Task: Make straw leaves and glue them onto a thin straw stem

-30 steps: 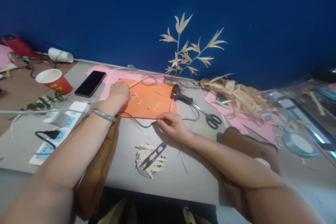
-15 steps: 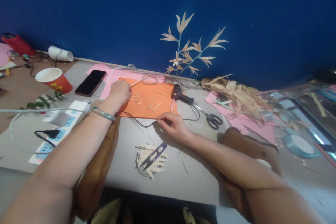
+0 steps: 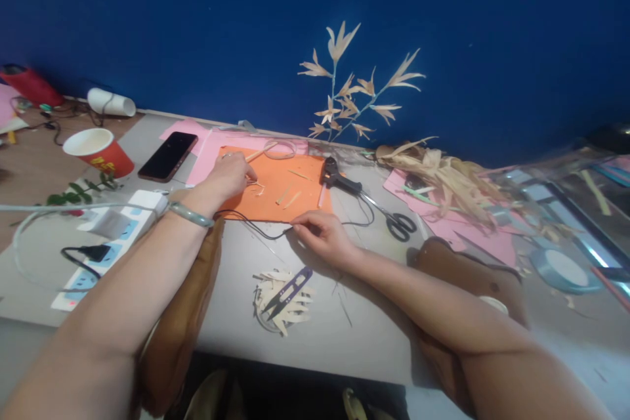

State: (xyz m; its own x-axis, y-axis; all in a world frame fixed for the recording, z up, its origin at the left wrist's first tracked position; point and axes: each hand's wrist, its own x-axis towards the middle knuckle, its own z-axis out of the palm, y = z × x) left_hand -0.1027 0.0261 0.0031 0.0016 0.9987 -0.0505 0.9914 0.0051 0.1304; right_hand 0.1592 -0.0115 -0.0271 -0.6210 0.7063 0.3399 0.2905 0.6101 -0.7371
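Note:
My left hand [image 3: 231, 174] reaches over the orange sheet [image 3: 308, 200]. Its fingers are bent together at a few small pale strips [image 3: 258, 189]; whether a strip is between them is hidden. At the sheet's near edge, my right hand [image 3: 325, 236] rests with thumb and forefinger pinched beside a black cable [image 3: 256, 230]. What the pinch holds is too small to make out. Below it, purple thread snips [image 3: 290, 292] lie on a bundle of pale cut husk pieces [image 3: 275, 282]. A black glue gun [image 3: 339, 177] sits on the sheet's right side.
Black-handled scissors [image 3: 399, 226] lie right of the sheet, before a heap of dried husks [image 3: 433, 174]. A husk-flower branch [image 3: 344, 88] stands at the blue wall. On the left are a phone [image 3: 168, 156], a red paper cup [image 3: 101, 152] and a power strip [image 3: 115, 243].
My left hand has moved slightly right and down, onto the small pale strips. My right hand keeps its pinch in place. The view has shifted slightly.

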